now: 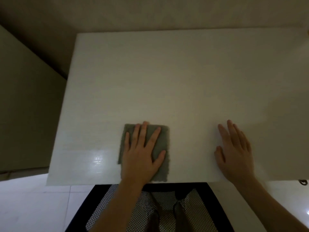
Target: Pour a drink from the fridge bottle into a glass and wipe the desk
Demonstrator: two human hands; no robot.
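A grey-green folded cloth (161,146) lies flat on the white desk (167,77) near its front edge, left of centre. My left hand (142,153) rests palm down on the cloth with its fingers spread, pressing it onto the desk. My right hand (234,151) lies flat on the bare desk surface to the right, fingers together, holding nothing. No bottle or glass shows in this view.
A black chair with a checked mesh seat (147,208) stands under the desk's front edge. A beige cabinet or wall face (25,106) rises at the left. Pale floor tiles (33,206) lie below. A small dark object (303,182) sits at the desk's right front edge.
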